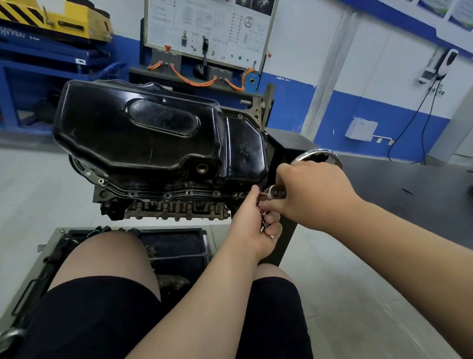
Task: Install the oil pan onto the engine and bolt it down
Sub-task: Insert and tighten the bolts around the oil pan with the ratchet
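A black oil pan [152,132] sits upside up on the engine block [172,207], its flange lined with several bolts along the near edge. At the pan's near right corner my right hand [312,193] grips a chrome ratchet [274,192], whose head shows between my fingers. Just below it my left hand [257,228] is curled round a bunch of loose bolts [265,226], with its fingertips up against the ratchet head. The socket and the bolt under the ratchet are hidden by my hands.
A shiny metal bowl [319,155] stands on the dark stand [400,189] behind my right hand. An open tool tray [175,246] lies on the floor under the engine, past my knees. A wiring training board [212,25] and a blue bench [23,68] stand behind.
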A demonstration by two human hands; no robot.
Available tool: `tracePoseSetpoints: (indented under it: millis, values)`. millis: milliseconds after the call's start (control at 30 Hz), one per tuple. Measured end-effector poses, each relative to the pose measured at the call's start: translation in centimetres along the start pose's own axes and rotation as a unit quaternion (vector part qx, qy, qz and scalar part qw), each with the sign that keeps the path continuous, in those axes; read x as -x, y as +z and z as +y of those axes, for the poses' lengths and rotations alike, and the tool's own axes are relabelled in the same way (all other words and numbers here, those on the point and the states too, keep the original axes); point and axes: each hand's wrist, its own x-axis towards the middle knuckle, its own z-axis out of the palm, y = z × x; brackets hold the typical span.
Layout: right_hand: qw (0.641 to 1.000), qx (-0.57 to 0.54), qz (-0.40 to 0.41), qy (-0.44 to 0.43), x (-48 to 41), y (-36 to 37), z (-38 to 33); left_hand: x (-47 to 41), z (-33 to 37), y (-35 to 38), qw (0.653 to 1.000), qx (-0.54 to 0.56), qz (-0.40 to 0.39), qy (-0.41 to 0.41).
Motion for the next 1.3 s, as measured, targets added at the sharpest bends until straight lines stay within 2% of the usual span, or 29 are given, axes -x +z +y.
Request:
tracePoseSetpoints:
  millis: [233, 367, 433, 500, 567, 633, 667, 833, 933, 1067, 1200, 1300]
  values:
    - [0.989, -0.078, 0.002, 0.126, 0.6, 0.7, -1.5, 0.1, -0.2, -0.1, 1.0, -0.009, 0.006, 0.009]
    - [0.992, -0.055, 0.003, 0.115, 0.7, 0.8, -1.6, 0.3, -0.3, -0.3, 0.999, -0.029, 0.02, 0.003]
    - [0.996, -0.054, -0.015, 0.069, 0.7, 0.2, -1.1, 0.4, -0.6, -1.0, 0.999, -0.036, 0.035, -0.013]
    - [0.999, -0.025, -0.017, -0.04, 0.6, -0.2, -0.6, 0.3, -0.8, -2.3, 0.995, -0.054, 0.071, -0.041]
    - [0.982, 0.034, 0.026, -0.186, 0.3, -0.2, -0.3, 0.2, -1.0, -3.7, 0.99, -0.061, 0.102, -0.071]
    - [0.963, 0.067, 0.049, -0.258, -0.2, -0.5, -0.3, 0.0, -1.0, -4.9, 0.987, -0.058, 0.126, -0.086]
    - [0.96, 0.071, 0.049, -0.266, -0.5, -0.7, -0.3, 0.0, -1.0, -5.3, 0.986, -0.056, 0.135, -0.085]
    - [0.991, 0.068, 0.0, -0.116, -0.6, -1.0, -0.2, -0.4, 0.1, -5.6, 0.989, -0.031, 0.131, -0.054]
    - [0.995, 0.056, -0.01, -0.081, 0.0, -0.4, -0.3, -0.3, 1.0, -5.2, 0.992, -0.036, 0.114, -0.033]
    - [0.994, 0.021, 0.012, -0.104, -0.1, 0.0, -0.4, 0.0, 1.5, -5.1, 0.994, -0.052, 0.09, -0.017]
    - [0.99, 0.0, -0.034, -0.137, -0.3, 0.9, -0.5, 0.1, 2.2, -5.5, 0.997, -0.028, 0.068, -0.03]
    - [0.989, -0.005, -0.004, -0.149, -0.6, 0.4, 0.0, -0.1, 2.6, -5.8, 0.998, -0.021, 0.055, -0.037]
